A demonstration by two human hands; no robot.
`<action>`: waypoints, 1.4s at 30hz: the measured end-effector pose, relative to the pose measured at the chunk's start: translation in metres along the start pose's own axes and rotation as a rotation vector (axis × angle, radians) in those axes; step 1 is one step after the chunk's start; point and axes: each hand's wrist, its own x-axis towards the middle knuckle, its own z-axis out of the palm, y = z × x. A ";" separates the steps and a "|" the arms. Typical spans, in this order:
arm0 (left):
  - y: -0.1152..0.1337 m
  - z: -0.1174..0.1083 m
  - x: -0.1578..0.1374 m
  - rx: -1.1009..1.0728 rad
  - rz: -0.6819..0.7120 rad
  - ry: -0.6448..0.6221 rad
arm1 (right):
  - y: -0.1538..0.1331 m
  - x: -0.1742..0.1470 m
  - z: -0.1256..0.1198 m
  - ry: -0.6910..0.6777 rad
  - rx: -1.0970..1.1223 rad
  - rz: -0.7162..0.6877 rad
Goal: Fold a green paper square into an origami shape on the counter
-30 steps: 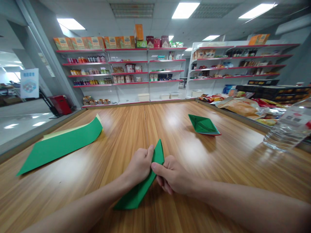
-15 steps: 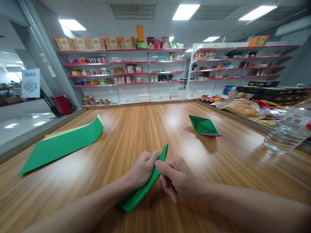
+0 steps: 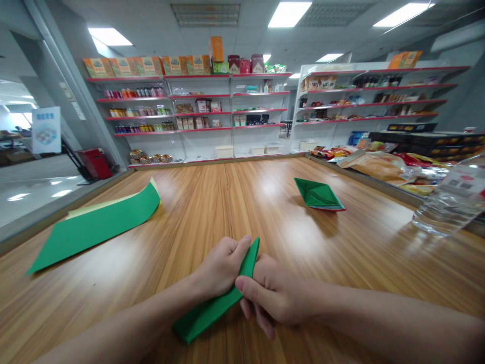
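Between my hands, near the front of the wooden table (image 3: 197,202), is a strip of folded green paper (image 3: 208,313), slanting from lower left to upper right. My left hand (image 3: 225,265) is closed around its upper part, thumb on top. Lower along the right edge, my right hand (image 3: 275,290) pinches the paper between thumb and bent fingers. Beyond my right hand lies a folded green paper boat (image 3: 320,194) with a reddish lower edge. Flat green paper (image 3: 98,227) rests at the left, one end curling up over a yellowish layer.
A clear plastic bottle (image 3: 447,202) stands at the table's right side. Behind it are snack packets (image 3: 379,167) and stacked black boxes (image 3: 424,144). Stocked shelves (image 3: 200,114) line the back, and a red box (image 3: 94,163) sits on the floor at left.
My right hand has slid down along the folded paper's edge, toward me and slightly left. The paper's lower end has shifted left and toward me. My left hand stays closed on it.
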 end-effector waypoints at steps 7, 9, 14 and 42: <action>-0.004 -0.006 -0.003 0.201 0.157 0.024 | 0.018 0.009 -0.011 0.503 0.217 0.034; -0.005 -0.006 -0.005 0.175 0.164 -0.010 | 0.019 0.010 -0.016 0.498 0.240 -0.002; -0.001 -0.005 -0.003 0.097 0.148 0.037 | 0.021 0.012 -0.020 0.464 0.377 -0.003; -0.016 0.000 0.012 0.020 -0.102 0.324 | 0.011 0.010 0.003 0.324 -0.049 0.034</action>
